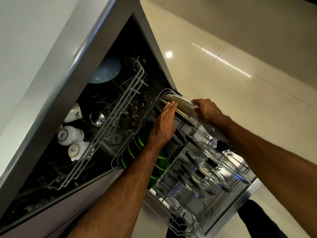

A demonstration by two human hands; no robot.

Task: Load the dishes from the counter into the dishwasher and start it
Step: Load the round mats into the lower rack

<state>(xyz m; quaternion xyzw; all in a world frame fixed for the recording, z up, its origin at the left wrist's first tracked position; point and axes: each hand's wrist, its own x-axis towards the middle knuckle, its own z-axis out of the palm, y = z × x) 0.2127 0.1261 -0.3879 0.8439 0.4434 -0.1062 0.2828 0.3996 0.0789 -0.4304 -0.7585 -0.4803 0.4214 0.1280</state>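
1. Plate-loading was in hand; the right hand (207,110) curled round the white plate (180,103) at the far end of the lower rack (114,163); the left hand (164,122), fingers straight and together, braced it.
2. The next move likely called for seating it between tines, then letting go.

The far end of the lower rack (113,163) is filled by plates (180,103). Its left row is taken by green bowls (161,165) and its right side by glass lids (205,169). Bare tines (181,212) are left free at the near corner. The left flank is bounded by the upper rack (120,107); open floor (240,100) is found on the right.
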